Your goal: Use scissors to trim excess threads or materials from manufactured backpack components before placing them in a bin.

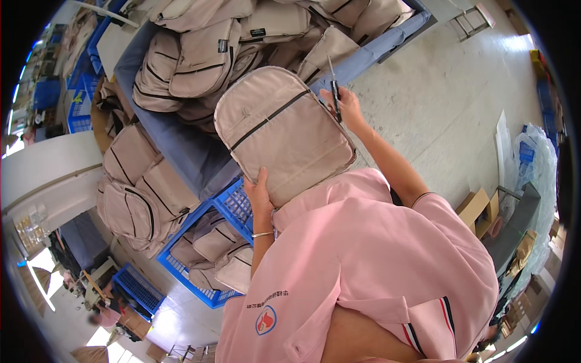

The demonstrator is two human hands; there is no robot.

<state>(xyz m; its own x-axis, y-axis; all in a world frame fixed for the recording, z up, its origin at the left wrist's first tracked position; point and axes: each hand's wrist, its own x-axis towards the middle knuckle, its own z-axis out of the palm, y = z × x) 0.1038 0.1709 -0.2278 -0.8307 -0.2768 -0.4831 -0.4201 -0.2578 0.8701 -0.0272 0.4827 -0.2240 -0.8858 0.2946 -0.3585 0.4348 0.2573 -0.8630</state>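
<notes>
Pale concrete floor (460, 91) on the right — blue-covered table (181, 151) far left, blue crates (233, 209) beneath, bright windows (36, 272) beyond.

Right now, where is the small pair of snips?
In the head view, the snips are in the right hand, upper centre, beside the held beige backpack.

Lower edge of beige backpack (284, 130) behind pink shirt (375, 254).

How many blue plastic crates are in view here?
3 that I can tell: one crate holding beige bags beside the left hand, one lower left, one far left. More may be hidden.
</notes>
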